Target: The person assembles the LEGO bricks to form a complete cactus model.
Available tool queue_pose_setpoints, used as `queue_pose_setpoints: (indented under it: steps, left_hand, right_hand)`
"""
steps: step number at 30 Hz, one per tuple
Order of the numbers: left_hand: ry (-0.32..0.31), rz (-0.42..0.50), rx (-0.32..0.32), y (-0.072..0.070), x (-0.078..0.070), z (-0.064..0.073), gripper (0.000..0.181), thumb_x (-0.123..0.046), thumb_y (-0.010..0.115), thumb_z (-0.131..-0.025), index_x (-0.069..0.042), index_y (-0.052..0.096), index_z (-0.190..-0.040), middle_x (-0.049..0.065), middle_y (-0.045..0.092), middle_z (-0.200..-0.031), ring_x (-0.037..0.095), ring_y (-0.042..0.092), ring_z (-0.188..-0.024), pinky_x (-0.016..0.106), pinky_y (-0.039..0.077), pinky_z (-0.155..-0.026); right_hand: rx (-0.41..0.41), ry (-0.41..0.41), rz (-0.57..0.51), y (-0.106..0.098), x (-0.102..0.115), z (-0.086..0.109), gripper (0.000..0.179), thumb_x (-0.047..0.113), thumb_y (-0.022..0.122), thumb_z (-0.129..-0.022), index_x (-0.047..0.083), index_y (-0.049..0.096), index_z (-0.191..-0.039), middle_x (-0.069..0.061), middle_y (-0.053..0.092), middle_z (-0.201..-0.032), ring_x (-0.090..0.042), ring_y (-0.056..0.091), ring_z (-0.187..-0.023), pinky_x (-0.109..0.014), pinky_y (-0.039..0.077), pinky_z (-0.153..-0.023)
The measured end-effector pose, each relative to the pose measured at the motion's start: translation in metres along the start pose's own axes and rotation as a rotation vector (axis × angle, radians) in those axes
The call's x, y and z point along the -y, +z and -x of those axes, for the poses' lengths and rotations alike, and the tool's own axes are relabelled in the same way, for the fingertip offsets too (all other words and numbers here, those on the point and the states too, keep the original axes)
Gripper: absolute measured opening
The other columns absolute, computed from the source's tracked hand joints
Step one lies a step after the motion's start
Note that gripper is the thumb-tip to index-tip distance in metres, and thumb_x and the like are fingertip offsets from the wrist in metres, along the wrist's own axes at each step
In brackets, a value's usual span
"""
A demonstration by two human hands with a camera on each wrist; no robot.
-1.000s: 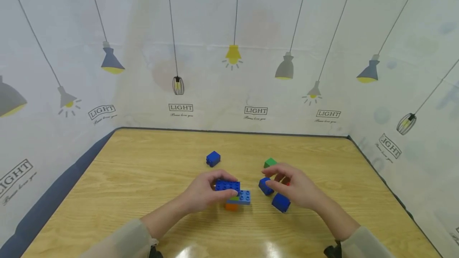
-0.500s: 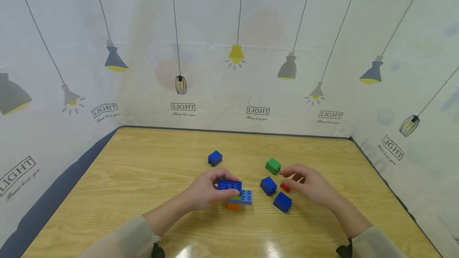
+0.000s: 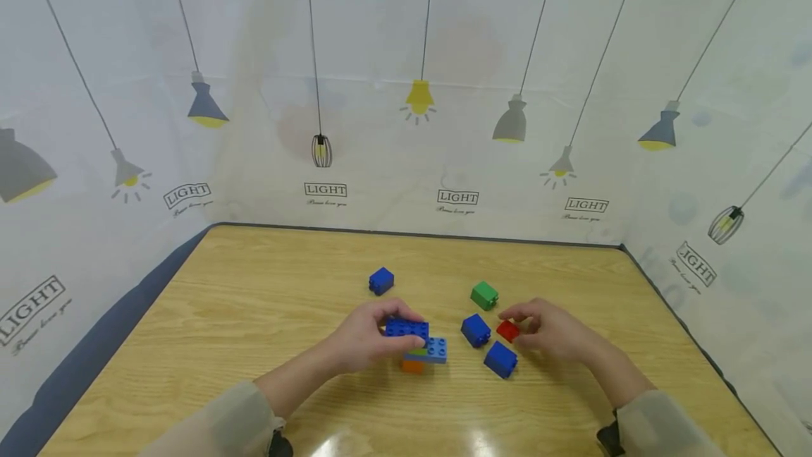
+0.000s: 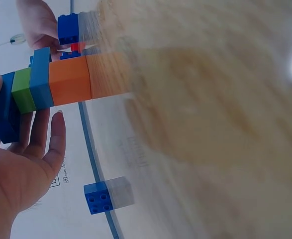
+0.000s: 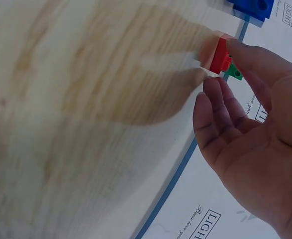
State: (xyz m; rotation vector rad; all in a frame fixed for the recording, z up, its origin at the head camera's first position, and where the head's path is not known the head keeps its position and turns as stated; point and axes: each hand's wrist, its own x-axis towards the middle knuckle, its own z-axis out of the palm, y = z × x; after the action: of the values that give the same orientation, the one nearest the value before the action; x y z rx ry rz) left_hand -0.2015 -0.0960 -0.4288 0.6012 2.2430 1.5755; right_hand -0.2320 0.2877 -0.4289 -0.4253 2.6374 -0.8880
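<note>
My left hand (image 3: 366,340) grips the dark blue brick (image 3: 398,328) on top of a small stack. Below that come a lime-green brick (image 4: 24,89), a lighter blue brick (image 3: 434,350) with part of its studs showing, and an orange brick (image 4: 70,79) at the table. Over on the right, my right hand (image 3: 555,330) is low at the table, thumb and fingertips at opposite ends of a small red brick (image 3: 507,331), pinching it. In the right wrist view, the red brick (image 5: 219,56) lies between the thumb and the curled fingers.
Two blue bricks (image 3: 476,330) (image 3: 501,360) lie between the stack and the red brick. A green brick (image 3: 485,295) is behind them, and another blue brick (image 3: 381,281) lies farther back. A printed curtain (image 3: 380,154) borders the wooden table (image 3: 266,281).
My right hand has moved right, away from over the blue bricks, and down to the red brick, its fingers now around it. The left hand keeps its hold on the stack.
</note>
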Motion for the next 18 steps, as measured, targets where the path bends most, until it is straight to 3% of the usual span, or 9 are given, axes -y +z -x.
queue_pose_setpoints:
  steps: [5, 13, 18]
  left_hand:
    - [0.005, 0.001, 0.000, 0.0007, -0.0010, 0.0009, 0.027, -0.036, 0.084, -0.099, -0.025, 0.077, -0.123, 0.001, 0.072, -0.124, 0.020, 0.066, -0.107, 0.033, 0.058, -0.089]
    - [0.018, 0.008, -0.007, 0.0010, -0.0019, 0.0011, 0.026, -0.033, 0.084, -0.099, -0.024, 0.078, -0.123, 0.001, 0.071, -0.123, 0.020, 0.066, -0.106, 0.032, 0.058, -0.087]
    - [0.020, 0.005, -0.003, 0.0003, -0.0021, 0.0013, 0.027, -0.033, 0.084, -0.099, -0.023, 0.078, -0.123, 0.001, 0.072, -0.123, 0.020, 0.066, -0.106, 0.032, 0.058, -0.086]
  right_hand:
    - [-0.002, 0.009, 0.048, 0.0031, -0.0056, -0.0037, 0.039, 0.016, 0.084, -0.097, 0.018, 0.076, -0.135, -0.011, 0.065, -0.130, -0.022, 0.064, -0.105, -0.039, 0.057, -0.088]
    - [-0.029, 0.057, 0.062, 0.0035, -0.0039, -0.0039, 0.032, 0.028, 0.089, -0.094, 0.012, 0.076, -0.118, -0.005, 0.069, -0.115, -0.020, 0.062, -0.097, -0.035, 0.055, -0.081]
    - [-0.083, 0.062, 0.039, 0.0004, 0.0036, -0.0020, 0.034, 0.032, 0.086, -0.097, 0.011, 0.071, -0.119, -0.003, 0.074, -0.113, -0.017, 0.067, -0.097, -0.034, 0.057, -0.081]
